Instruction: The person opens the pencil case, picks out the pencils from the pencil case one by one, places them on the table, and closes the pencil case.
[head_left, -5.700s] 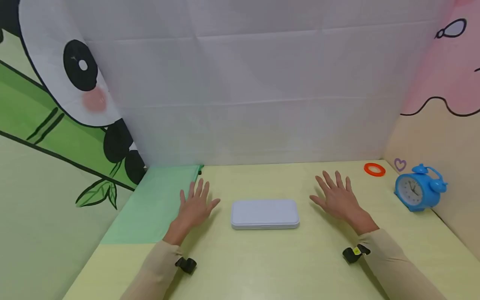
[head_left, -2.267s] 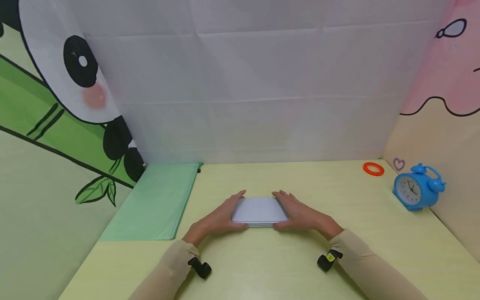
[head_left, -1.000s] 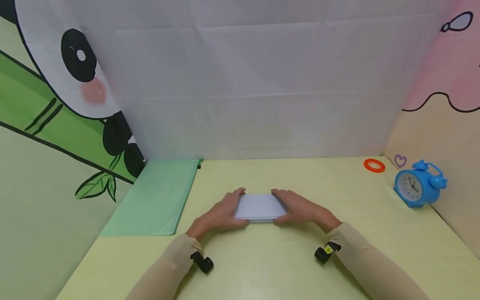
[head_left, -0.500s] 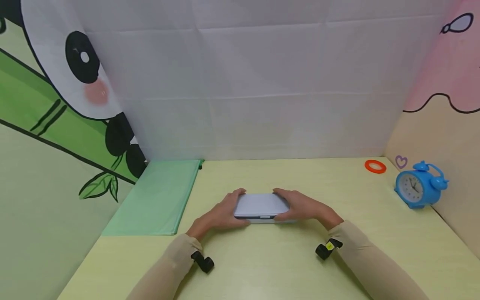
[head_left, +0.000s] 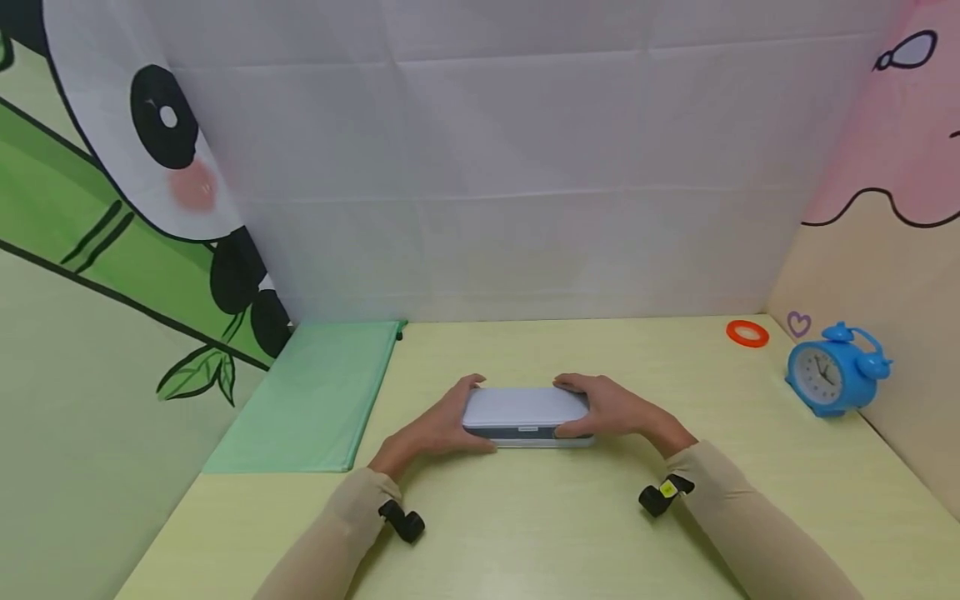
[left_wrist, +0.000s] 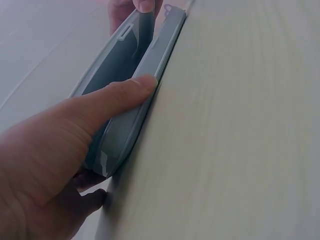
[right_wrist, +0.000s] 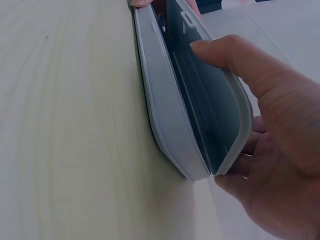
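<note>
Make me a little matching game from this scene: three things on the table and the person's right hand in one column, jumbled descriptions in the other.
Column one:
1. Case
2. Alarm clock
3. Ring
4. Right hand

Column two:
A. Orange-red, lying flat near the far right corner of the table
B. Thumb against the inside of a lid
C. Blue, standing near the right edge
D. Partly open, between two hands

Right pairs: 1-D, 2-C, 3-A, 4-B
</note>
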